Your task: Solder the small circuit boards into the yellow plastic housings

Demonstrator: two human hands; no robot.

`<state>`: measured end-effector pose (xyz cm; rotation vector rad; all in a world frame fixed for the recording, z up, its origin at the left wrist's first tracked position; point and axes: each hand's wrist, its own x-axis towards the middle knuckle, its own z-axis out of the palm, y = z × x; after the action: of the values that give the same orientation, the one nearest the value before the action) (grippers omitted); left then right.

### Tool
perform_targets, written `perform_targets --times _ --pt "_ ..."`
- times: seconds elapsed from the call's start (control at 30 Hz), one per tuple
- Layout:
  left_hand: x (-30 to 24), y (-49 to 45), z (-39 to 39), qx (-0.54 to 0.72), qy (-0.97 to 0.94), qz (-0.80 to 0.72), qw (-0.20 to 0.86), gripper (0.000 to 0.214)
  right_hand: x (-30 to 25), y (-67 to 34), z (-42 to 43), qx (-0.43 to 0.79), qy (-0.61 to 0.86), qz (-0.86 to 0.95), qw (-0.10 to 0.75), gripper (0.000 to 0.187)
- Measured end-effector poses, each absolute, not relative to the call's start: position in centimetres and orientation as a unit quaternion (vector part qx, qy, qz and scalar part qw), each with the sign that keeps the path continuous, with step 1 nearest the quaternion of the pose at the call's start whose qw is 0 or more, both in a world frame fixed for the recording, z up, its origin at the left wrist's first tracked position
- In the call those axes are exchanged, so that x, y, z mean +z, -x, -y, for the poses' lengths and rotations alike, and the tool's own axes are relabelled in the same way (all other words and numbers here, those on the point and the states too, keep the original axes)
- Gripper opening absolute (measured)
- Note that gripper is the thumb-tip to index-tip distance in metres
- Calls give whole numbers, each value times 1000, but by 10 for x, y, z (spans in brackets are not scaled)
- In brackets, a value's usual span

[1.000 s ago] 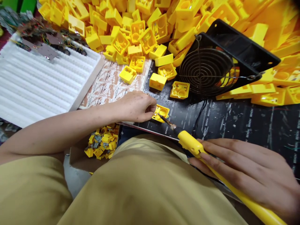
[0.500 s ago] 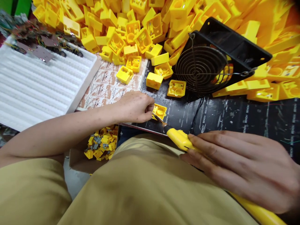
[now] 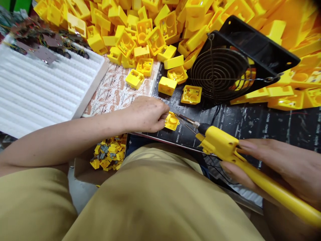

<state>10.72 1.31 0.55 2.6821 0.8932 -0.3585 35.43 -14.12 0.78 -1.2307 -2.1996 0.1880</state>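
Observation:
My left hand [image 3: 146, 113] pinches a small yellow plastic housing [image 3: 172, 121] and holds it tilted on the black bench mat [image 3: 250, 124]. My right hand [image 3: 281, 169] is wrapped round the handle of a yellow soldering iron [image 3: 225, 147]. The iron's metal tip [image 3: 184, 118] points left and sits just to the right of the housing, close to its upper edge. Both forearms reach in over my lap, which is covered in tan cloth.
A big heap of yellow housings [image 3: 155, 30] fills the back. A black fan with a wire guard [image 3: 225, 67] leans at the right. At the left lies a white ribbed tray [image 3: 37, 90] with circuit boards [image 3: 42, 47]. A box of yellow scraps [image 3: 107, 155] stands below the mat's edge.
The soldering iron has swung out of the housing to the right, and my right hand has slid back along the handle. My left hand has tipped the housing up on its edge.

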Motion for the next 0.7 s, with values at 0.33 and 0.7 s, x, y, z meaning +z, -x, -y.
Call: perform_targets --times 0.33,0.7 --pt "7 -112 -12 -137 -930 -307 146 14 11 -346 141 81 447 828 329 68" --pt "2 -34 -20 108 -881 -330 321 24 -6 -362 135 73 486 813 314 62"
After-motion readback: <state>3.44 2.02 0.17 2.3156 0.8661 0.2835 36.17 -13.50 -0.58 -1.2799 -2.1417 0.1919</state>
